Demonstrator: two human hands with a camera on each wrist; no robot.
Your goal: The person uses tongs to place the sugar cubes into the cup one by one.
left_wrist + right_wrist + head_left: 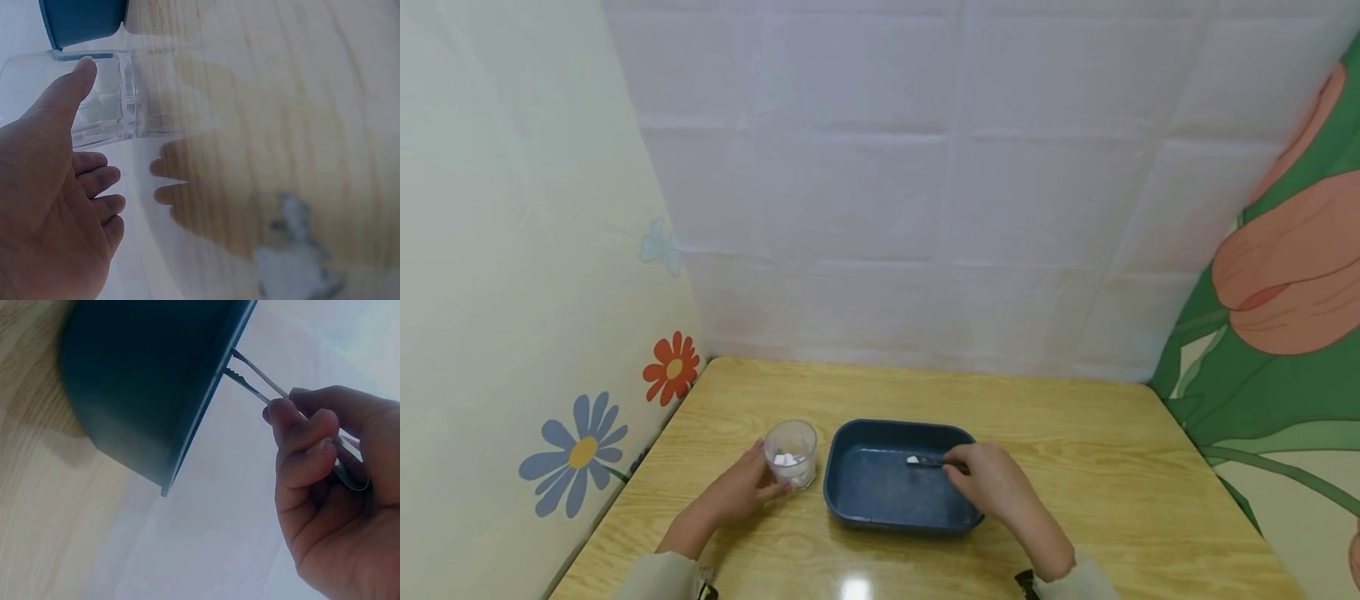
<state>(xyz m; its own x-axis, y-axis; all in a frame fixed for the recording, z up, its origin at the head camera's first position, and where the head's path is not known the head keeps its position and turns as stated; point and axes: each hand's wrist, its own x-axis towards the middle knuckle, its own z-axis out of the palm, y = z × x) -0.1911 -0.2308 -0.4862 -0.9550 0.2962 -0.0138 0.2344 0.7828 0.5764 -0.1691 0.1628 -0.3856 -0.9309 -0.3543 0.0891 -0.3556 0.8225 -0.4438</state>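
A clear glass cup (790,454) with white pieces inside stands left of a dark blue rectangular tray (842,505). My left hand (743,488) grips the cup from its left side. In the left wrist view the thumb lies along the glass (106,100), with the other fingers partly curled at its side. Over the tray, my right hand (996,483) pinches metal tweezers (931,462) between thumb and fingers. A small white piece (912,459) is at the tweezers' tip in the head view. The tray wall hides the tips of the tweezers (256,381) in the right wrist view.
The cup and tray stand on a wood-grain table (1075,433). A pale creased sheet (925,208) hangs behind it. Flower-printed cloth (572,333) borders the left side, and cloth with large tulips (1285,333) the right.
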